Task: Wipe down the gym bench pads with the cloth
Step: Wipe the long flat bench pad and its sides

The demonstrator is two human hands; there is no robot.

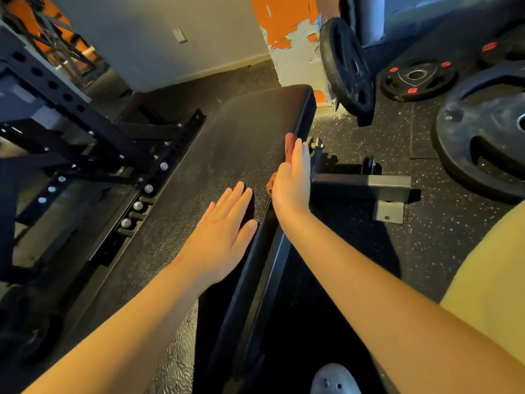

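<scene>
Fingers straight, pressed orange cloth against right side of pad with right hand; rested left hand flat, released, on top.

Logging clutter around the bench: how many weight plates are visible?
4: upright plate against the pillar, flat plate beside it, large plate at right, cut-off plate top right. Others may be hidden.

Dim, warm indoor light: skin glows orange, and the floor beside the bench pad sinks into near-black shadow. Faint sheen on the pad's grain. Strong fisheye bend at edges, esp. corners — slightly soft there.
</scene>
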